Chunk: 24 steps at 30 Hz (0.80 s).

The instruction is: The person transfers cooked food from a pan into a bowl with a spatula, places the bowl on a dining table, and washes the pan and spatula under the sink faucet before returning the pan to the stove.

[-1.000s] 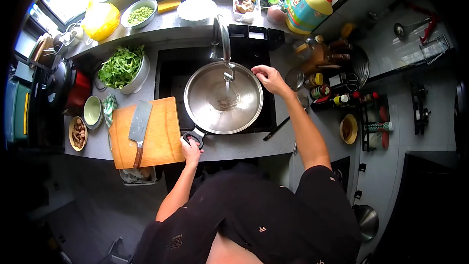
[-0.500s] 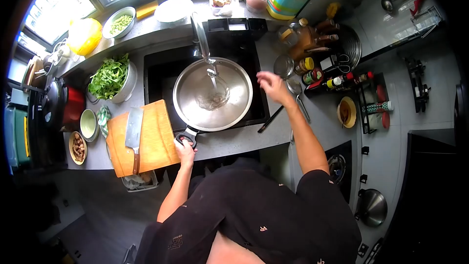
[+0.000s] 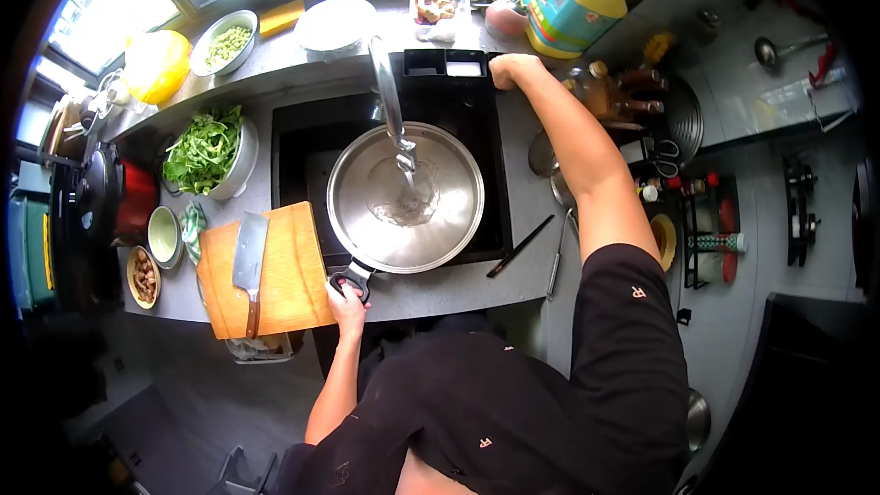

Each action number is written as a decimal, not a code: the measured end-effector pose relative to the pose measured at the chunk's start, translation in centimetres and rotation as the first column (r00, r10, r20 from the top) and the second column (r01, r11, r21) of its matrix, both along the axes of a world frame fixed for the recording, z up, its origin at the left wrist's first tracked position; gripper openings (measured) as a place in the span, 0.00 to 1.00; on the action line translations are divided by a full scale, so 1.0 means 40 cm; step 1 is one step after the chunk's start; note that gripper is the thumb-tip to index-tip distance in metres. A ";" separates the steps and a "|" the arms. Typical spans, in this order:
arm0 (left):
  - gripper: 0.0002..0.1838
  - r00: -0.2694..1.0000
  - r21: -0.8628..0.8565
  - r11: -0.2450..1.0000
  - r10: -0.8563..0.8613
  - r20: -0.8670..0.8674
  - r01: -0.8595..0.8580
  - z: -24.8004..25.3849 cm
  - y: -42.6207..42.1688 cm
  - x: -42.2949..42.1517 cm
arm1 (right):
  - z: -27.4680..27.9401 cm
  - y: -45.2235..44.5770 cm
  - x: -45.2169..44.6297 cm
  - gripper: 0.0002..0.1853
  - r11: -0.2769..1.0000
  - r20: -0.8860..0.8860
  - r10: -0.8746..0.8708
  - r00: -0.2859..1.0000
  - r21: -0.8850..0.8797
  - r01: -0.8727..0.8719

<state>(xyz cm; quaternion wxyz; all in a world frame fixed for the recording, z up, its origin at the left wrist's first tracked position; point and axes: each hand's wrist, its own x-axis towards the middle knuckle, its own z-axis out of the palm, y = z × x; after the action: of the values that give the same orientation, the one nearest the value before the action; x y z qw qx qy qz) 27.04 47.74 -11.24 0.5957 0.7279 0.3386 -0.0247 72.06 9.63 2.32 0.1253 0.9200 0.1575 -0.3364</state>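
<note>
My left hand (image 3: 346,310) is closed around the black handle of a wide steel pan (image 3: 367,229), which rests in the dark sink (image 3: 298,142). Water runs from the tap (image 3: 385,92) into the pan, and a shallow pool ripples on its bottom. At the sink's back right corner, my right hand (image 3: 516,70) is beside the black caddy (image 3: 426,62); its fingers are bent down and mostly hidden. Left of the pan lies a wooden cutting board (image 3: 298,266) with a cleaver (image 3: 249,252) on it, overhanging the counter's front edge.
A bowl of leafy greens (image 3: 203,151) stands left of the sink. On the sill are a bowl of chopped green pieces (image 3: 227,44), a white plate (image 3: 335,24), a food container (image 3: 438,5) and a large yellow bottle (image 3: 573,9). Black chopsticks (image 3: 521,246) lie right of the sink.
My right hand has moved forward from beside the pan's right rim to the caddy at the sink's back corner. My left hand keeps its grip on the handle, and the water still runs.
</note>
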 end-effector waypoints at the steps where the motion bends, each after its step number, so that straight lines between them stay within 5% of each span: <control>1: 0.09 1.000 0.002 1.000 0.005 -0.001 -0.005 -0.001 -0.002 0.005 | -0.018 0.004 0.038 0.26 0.994 -0.119 0.035 0.992 -0.095 -0.046; 3: 0.09 1.000 0.008 1.000 0.009 -0.010 -0.009 -0.001 0.000 0.000 | -0.018 -0.009 0.063 0.25 1.000 -0.153 -0.011 0.988 -0.014 0.009; 6: 0.09 1.000 -0.019 1.000 0.005 -0.021 -0.005 -0.003 0.005 0.001 | 0.002 0.010 0.085 0.21 0.967 -0.326 0.198 0.924 -0.087 -0.238; 13: 0.09 1.000 -0.030 1.000 0.009 -0.005 -0.010 0.001 0.001 0.000 | 0.028 0.032 0.071 0.17 0.978 -0.347 0.110 0.932 -0.126 -0.163; 15: 0.09 0.999 -0.036 0.999 0.033 0.028 -0.032 -0.002 -0.004 0.000 | 0.015 0.014 0.078 0.18 0.927 -0.338 0.286 0.897 -0.141 -0.348; 17: 0.09 0.999 -0.050 0.998 0.027 -0.041 -0.029 0.030 -0.006 0.011 | 0.031 -0.005 0.046 0.15 1.000 -0.093 -0.008 0.996 0.018 0.009; 18: 0.09 1.000 -0.038 0.999 0.024 -0.015 -0.025 0.008 -0.004 0.003 | 0.046 -0.004 0.042 0.14 0.906 -0.129 0.377 0.917 -0.154 -0.394; 20: 0.08 1.000 -0.039 0.999 0.024 -0.005 -0.024 -0.011 0.005 -0.001 | 0.050 -0.052 0.050 0.12 0.247 -0.322 0.870 0.374 -0.373 -0.894; 21: 0.08 0.999 -0.039 0.999 0.036 -0.010 -0.036 -0.005 0.003 0.003 | 0.096 -0.070 -0.010 0.12 0.627 -0.091 0.718 0.690 -0.345 -0.698; 22: 0.08 0.999 -0.026 0.999 0.035 -0.014 -0.035 0.000 0.003 0.001 | 0.145 -0.086 -0.073 0.13 0.942 0.143 0.330 0.933 0.008 -0.334; 23: 0.08 0.999 -0.017 0.999 0.031 -0.011 -0.032 0.000 0.002 0.005 | 0.196 -0.100 -0.136 0.15 0.910 0.249 -0.016 0.968 0.406 -0.090; 24: 0.08 1.000 -0.029 0.999 0.022 -0.004 -0.022 -0.001 0.003 0.005 | 0.220 -0.120 -0.192 0.17 0.823 0.269 -0.126 0.955 0.566 -0.051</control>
<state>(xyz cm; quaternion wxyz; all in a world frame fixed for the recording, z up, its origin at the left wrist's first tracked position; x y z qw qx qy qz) 27.23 47.86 -11.26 0.6058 0.7154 0.3474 -0.0245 64.38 4.84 11.13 -0.1381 0.9580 0.2114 -0.1360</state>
